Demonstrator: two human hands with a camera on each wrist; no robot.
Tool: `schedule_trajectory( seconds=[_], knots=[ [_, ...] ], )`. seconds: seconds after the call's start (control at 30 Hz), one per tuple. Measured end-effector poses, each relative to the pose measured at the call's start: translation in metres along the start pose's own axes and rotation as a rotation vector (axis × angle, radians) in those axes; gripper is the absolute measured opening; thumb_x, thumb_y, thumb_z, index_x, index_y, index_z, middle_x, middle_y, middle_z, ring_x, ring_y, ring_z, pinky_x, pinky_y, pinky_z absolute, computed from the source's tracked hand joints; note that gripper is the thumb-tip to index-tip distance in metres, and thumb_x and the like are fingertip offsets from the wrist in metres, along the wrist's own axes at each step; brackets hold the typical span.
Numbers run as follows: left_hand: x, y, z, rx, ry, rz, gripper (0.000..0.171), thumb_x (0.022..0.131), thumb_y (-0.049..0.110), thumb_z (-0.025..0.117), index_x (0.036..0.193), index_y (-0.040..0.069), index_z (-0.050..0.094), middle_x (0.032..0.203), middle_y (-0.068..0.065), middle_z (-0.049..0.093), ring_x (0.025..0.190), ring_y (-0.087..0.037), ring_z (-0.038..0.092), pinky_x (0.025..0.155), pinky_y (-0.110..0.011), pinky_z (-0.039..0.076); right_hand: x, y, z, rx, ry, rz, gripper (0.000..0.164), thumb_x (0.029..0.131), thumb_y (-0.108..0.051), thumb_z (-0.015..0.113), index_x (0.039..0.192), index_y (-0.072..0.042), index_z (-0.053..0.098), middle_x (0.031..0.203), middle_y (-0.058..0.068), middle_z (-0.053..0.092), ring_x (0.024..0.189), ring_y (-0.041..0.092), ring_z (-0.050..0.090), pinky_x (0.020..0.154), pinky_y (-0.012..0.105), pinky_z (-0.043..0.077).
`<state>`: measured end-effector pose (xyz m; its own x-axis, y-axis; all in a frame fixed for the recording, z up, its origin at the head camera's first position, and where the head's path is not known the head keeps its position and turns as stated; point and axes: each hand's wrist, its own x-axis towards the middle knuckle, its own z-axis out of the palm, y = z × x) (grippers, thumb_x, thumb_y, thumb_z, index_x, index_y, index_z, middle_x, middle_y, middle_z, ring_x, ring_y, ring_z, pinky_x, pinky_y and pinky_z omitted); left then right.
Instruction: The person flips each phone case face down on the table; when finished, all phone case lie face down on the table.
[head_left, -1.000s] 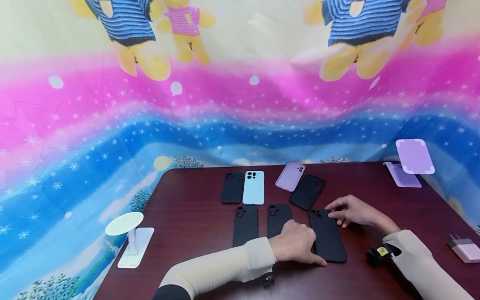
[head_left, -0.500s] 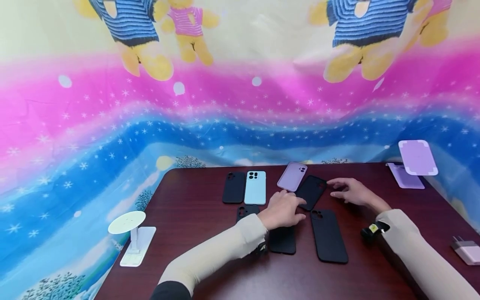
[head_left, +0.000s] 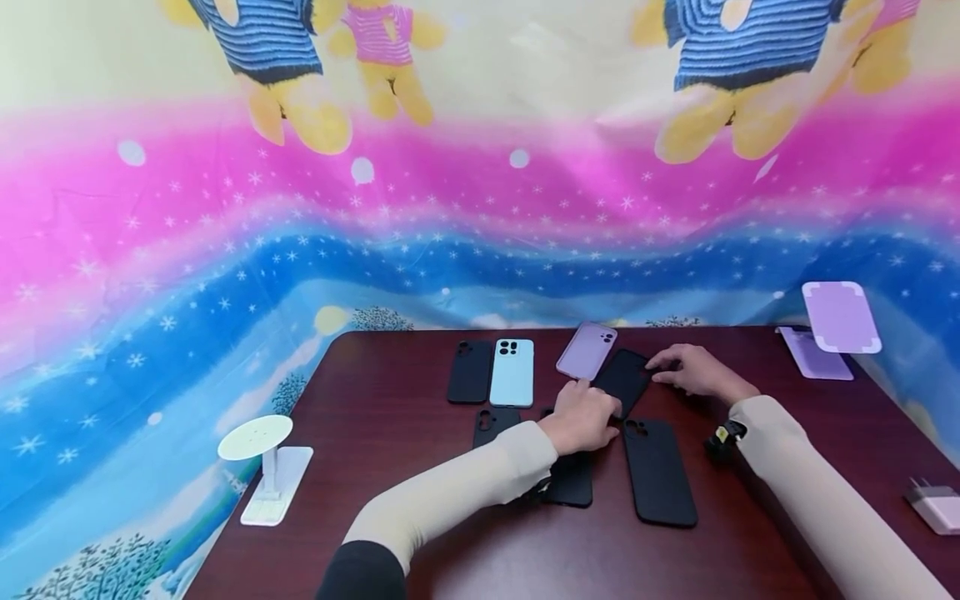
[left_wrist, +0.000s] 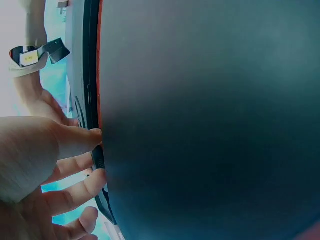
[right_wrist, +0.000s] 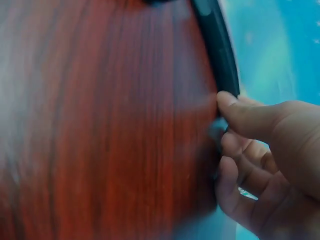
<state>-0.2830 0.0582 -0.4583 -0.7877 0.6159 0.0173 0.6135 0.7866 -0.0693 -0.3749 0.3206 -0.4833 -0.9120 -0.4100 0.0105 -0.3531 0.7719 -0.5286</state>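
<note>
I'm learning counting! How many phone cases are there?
7. Back: dark case, pale blue case, lilac case, slanted black case. Front: left black case, middle black case, right black case. The left sleeve might hide more.

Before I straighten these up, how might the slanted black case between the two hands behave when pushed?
The slanted black case looks thin, so it's probably light and may flex slightly. Broad and flat on a smooth-looking table, it would likely slide rather than roll. The purple case lies close on its left, so a leftward push might nudge that.
</note>
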Motion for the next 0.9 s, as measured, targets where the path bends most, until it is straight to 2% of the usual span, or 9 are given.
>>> schedule_trajectory(
  seconds=[0.17,0.3,0.4,0.47,0.6,0.7,0.8,0.9],
  knots=[
    [0.008,0.000,0.000,0.018,-0.001,-0.015,0.013,0.097,0.047,0.068,0.098,0.035,0.074,0.100,0.015,0.074,0.092,-0.013,0.061,0.082,-0.028,0.049,0.003,0.002,0.001,-0.066,0.023,-0.071,0.017,0.098,-0.011,0.070,0.114,-0.011,0.075,0.115,0.017,0.068,0.069,0.013,0.056,0.062,0.030,0.049],
    [0.011,-0.004,-0.003,0.017,0.012,-0.010,0.017,0.098,0.046,0.067,0.085,0.034,0.070,0.088,0.016,0.071,0.085,-0.012,0.058,0.076,-0.027,0.047,0.000,0.002,-0.003,-0.048,0.017,-0.101,0.013,0.097,-0.011,0.070,0.110,-0.013,0.075,0.111,0.013,0.070,0.069,0.010,0.059,0.064,0.027,0.052],
    [0.009,-0.010,-0.012,0.022,0.066,0.013,0.019,0.098,0.046,0.067,0.084,0.033,0.070,0.084,0.016,0.069,0.080,-0.010,0.057,0.070,-0.025,0.045,-0.002,-0.001,-0.010,-0.014,0.030,-0.129,0.014,0.098,-0.013,0.071,0.111,-0.015,0.074,0.107,0.009,0.073,0.071,0.011,0.063,0.065,0.028,0.054],
    [0.005,-0.015,-0.022,0.025,0.119,0.040,0.018,0.098,0.046,0.067,0.087,0.031,0.071,0.085,0.015,0.068,0.078,-0.009,0.055,0.068,-0.024,0.045,-0.003,-0.007,-0.016,-0.022,0.072,-0.162,0.014,0.097,-0.018,0.072,0.111,-0.017,0.074,0.106,0.004,0.074,0.077,0.011,0.066,0.069,0.028,0.054],
    [-0.011,-0.016,-0.041,0.005,0.218,0.117,0.018,0.098,0.047,0.067,0.095,0.030,0.073,0.092,0.014,0.067,0.079,-0.007,0.055,0.070,-0.022,0.044,-0.017,-0.020,-0.025,-0.067,0.190,-0.250,0.015,0.093,-0.020,0.078,0.107,-0.021,0.073,0.098,-0.003,0.075,0.083,0.005,0.068,0.072,0.028,0.055],
    [-0.030,-0.017,-0.053,-0.022,0.280,0.165,0.018,0.098,0.046,0.067,0.096,0.030,0.072,0.091,0.015,0.066,0.077,-0.005,0.054,0.067,-0.020,0.040,-0.026,-0.033,-0.027,-0.081,0.274,-0.331,0.022,0.089,-0.014,0.081,0.105,-0.025,0.072,0.091,-0.010,0.071,0.079,0.000,0.063,0.070,0.027,0.053],
    [-0.049,-0.024,-0.065,-0.035,0.340,0.188,0.016,0.098,0.044,0.068,0.093,0.029,0.069,0.086,0.015,0.064,0.072,-0.002,0.052,0.062,-0.019,0.035,-0.027,-0.053,-0.029,-0.076,0.353,-0.409,0.028,0.086,-0.009,0.083,0.106,-0.025,0.072,0.087,-0.013,0.067,0.075,-0.001,0.059,0.067,0.027,0.050],
    [-0.066,-0.031,-0.077,-0.046,0.401,0.216,0.015,0.098,0.041,0.070,0.092,0.028,0.069,0.085,0.014,0.065,0.072,-0.001,0.054,0.061,-0.019,0.033,-0.030,-0.074,-0.031,-0.059,0.421,-0.442,0.033,0.083,-0.004,0.084,0.108,-0.023,0.072,0.087,-0.013,0.065,0.073,0.000,0.056,0.064,0.026,0.049]
  ],
)
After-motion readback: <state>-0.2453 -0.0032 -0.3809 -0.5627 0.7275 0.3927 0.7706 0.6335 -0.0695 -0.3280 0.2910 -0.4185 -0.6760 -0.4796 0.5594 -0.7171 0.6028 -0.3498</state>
